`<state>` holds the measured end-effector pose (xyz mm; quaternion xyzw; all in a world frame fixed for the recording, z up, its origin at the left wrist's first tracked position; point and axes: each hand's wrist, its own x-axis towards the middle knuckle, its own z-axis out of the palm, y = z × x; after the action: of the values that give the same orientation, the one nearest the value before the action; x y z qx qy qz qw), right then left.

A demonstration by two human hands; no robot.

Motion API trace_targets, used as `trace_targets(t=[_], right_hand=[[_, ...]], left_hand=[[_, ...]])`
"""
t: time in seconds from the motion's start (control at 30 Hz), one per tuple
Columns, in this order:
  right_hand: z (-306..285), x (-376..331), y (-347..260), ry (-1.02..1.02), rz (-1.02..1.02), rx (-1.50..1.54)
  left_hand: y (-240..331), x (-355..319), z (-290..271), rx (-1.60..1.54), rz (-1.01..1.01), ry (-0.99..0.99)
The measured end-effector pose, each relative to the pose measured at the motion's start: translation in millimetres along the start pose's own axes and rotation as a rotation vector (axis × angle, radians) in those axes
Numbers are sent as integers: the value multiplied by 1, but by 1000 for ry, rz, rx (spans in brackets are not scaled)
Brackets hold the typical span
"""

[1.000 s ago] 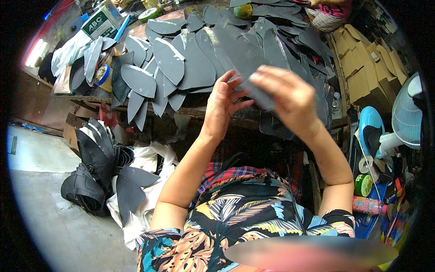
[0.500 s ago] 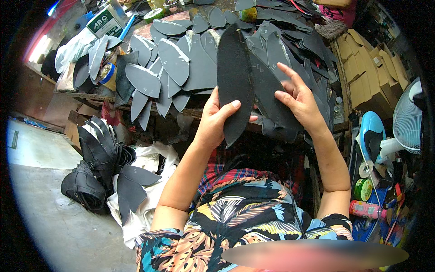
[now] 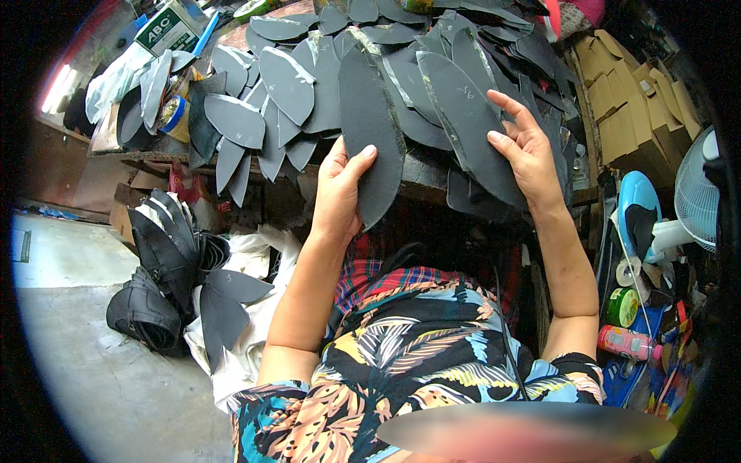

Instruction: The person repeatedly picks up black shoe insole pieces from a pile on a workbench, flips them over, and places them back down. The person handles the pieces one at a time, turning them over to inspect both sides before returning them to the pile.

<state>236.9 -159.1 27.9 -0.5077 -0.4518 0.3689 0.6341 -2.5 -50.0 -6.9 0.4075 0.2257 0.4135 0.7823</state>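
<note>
The left hand (image 3: 340, 187) grips a dark panel (image 3: 372, 116), the right hand (image 3: 536, 166) a marked panel (image 3: 461, 108). Held apart, their edges probably avoid touching.

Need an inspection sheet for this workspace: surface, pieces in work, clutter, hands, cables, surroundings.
Surface: table, largely covered by overlapping dark pieces.
Pieces in work: two long, curved; left piece, right piece.
Clutter: jar, green-and-white can at left; pink bottle at right.
Hands: left hand and right hand each hold one piece.
Cables: black cord over patterned shirt.
Surroundings: fan, cardboard at right; black bundles at left.
</note>
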Motion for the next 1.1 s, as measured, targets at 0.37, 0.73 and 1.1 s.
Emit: trace_targets(t=[0.37,0.73,1.1], right_hand=[[3,-6,-6,22,2,-78],[2,-9,-8,10,50,-155],[8,1,-12,-46,-57,-202]], left_hand=[[-8,2,-3,-9,-48,22],[-1,0,1,5,-135,-2],[-9,15,8,109,-109,-135]])
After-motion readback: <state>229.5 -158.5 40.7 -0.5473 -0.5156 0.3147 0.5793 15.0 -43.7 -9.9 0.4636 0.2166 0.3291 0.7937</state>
